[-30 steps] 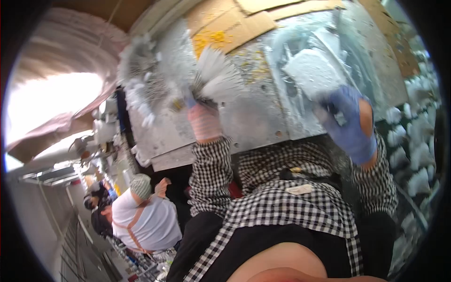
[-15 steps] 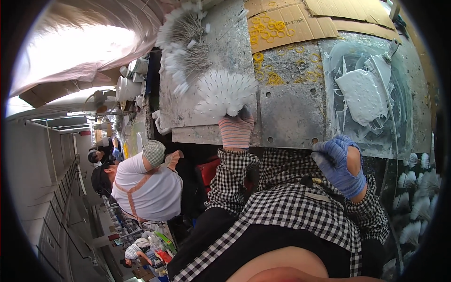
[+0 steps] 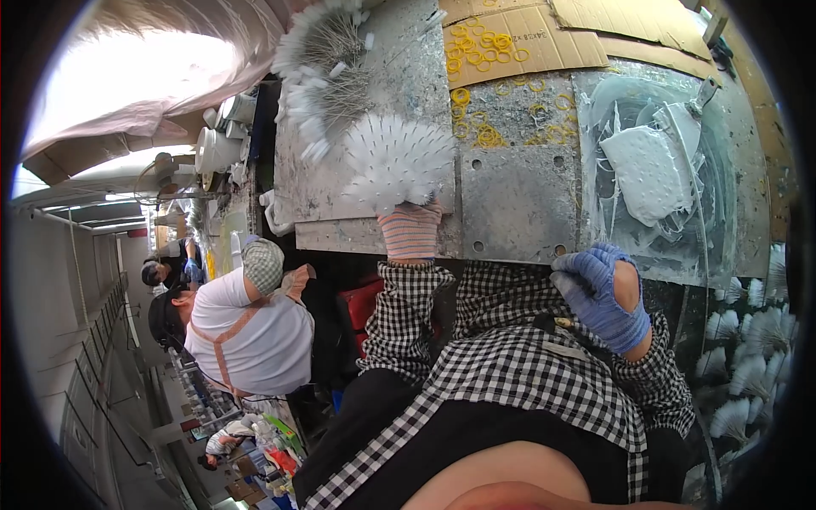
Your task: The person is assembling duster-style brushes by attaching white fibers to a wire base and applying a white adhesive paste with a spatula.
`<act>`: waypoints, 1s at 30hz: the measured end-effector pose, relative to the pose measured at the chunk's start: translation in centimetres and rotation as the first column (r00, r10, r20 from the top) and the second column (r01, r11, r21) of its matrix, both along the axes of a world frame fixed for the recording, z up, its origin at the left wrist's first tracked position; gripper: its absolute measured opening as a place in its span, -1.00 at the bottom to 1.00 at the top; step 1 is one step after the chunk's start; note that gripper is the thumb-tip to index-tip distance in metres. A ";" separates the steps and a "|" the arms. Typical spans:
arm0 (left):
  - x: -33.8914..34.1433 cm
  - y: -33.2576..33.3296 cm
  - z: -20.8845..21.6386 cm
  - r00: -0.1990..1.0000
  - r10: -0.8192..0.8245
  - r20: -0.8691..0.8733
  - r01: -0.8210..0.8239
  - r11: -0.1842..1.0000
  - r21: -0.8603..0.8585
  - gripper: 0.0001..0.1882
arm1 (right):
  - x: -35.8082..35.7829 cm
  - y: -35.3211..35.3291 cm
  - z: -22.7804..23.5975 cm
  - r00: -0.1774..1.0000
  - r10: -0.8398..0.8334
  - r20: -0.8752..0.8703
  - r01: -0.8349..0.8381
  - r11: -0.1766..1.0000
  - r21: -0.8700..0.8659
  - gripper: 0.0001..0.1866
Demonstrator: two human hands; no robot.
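My left hand (image 3: 410,231), in a striped pink glove, grips the stem end of a fanned bundle of white-tipped sticks (image 3: 395,160) over the grey metal table (image 3: 518,204). My right hand (image 3: 599,296), in a blue glove, hovers at the table's near edge with its fingers curled and nothing visible in them. Both sleeves are black-and-white check.
A heap of similar white-tipped bundles (image 3: 327,76) lies at the table's far left. Yellow rubber bands (image 3: 476,51) are scattered on cardboard. A round basin with a white lump (image 3: 650,166) stands at the right. More white fans (image 3: 748,340) sit lower right. A person in a white shirt (image 3: 255,331) works at the left.
My right hand has come down from near the basin to the table's near edge. My left hand has drawn the fanned bundle away from the heap, toward me.
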State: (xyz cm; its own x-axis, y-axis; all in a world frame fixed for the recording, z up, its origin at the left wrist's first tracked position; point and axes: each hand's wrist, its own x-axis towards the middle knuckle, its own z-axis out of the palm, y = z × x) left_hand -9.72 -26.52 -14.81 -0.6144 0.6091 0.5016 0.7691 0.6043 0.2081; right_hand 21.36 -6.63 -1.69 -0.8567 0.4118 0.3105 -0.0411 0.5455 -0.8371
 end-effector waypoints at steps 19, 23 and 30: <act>1.5 2.6 9.5 -0.133 -0.978 0.159 -0.620 0.207 0.757 -0.47 | -1.3 0.5 0.4 0.999 0.011 0.040 -0.014 0.998 0.065 -0.85; 0.8 4.5 10.7 0.019 -0.960 0.279 -0.478 0.236 0.846 -0.55 | -1.3 2.0 2.0 0.998 -0.023 0.065 0.018 0.997 0.077 -0.85; 1.9 12.4 14.0 0.427 -0.678 0.598 0.040 0.675 0.737 -0.63 | -2.0 5.0 5.4 0.998 -0.035 -0.054 0.042 0.991 0.129 -0.86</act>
State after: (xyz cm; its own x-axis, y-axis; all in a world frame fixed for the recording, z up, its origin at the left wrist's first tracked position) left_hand -7.84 -14.10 -0.78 -0.6913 0.6818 0.2393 0.1642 -0.1744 0.9709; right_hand 19.36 -1.67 3.70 -0.8226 0.3973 0.4069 -0.0593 0.6516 -0.7562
